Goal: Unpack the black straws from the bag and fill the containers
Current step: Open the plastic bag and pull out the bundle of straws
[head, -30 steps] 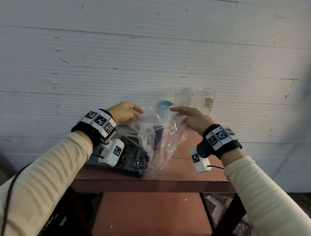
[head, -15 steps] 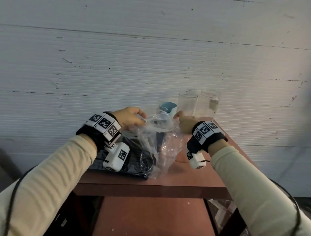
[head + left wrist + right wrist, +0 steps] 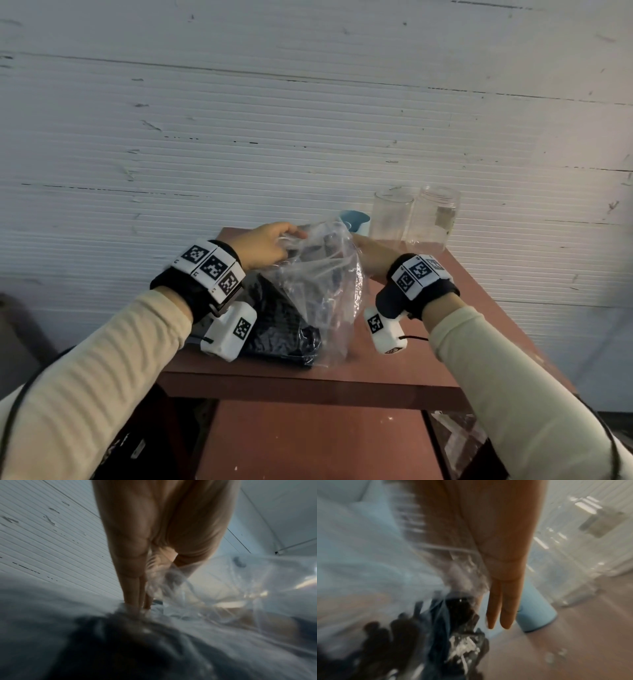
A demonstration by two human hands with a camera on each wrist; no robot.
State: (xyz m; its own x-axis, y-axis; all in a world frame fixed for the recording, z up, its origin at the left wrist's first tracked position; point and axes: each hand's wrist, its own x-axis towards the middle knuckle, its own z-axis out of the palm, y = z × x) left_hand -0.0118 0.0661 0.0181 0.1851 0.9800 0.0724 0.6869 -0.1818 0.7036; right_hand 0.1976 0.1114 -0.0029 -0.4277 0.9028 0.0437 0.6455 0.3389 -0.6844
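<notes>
A clear plastic bag [image 3: 322, 291] lies on the red-brown table [image 3: 342, 380] with a bundle of black straws [image 3: 284, 329] inside. My left hand [image 3: 289, 240] grips the bag's upper left edge; in the left wrist view the film [image 3: 164, 578] is bunched between thumb and fingers [image 3: 132, 574] above the blurred straws [image 3: 128, 642]. My right hand [image 3: 359, 248] holds the bag's right edge. In the right wrist view two fingers [image 3: 501, 608] point straight down beside the straws [image 3: 458, 609], with film [image 3: 453, 561] drawn across the palm. Two clear containers [image 3: 392, 216] [image 3: 436, 216] stand empty at the back right.
A pale blue cup [image 3: 356, 219] [image 3: 534, 615] stands just behind the bag, next to the clear containers. A white ribbed wall [image 3: 308, 120] rises right behind the table. A lower red-brown shelf [image 3: 315, 442] sits under the tabletop, and the table's right part is bare wood.
My right hand went from open fingers at the bag's edge to holding it. Both hands now hold the bag's top edges up and close together.
</notes>
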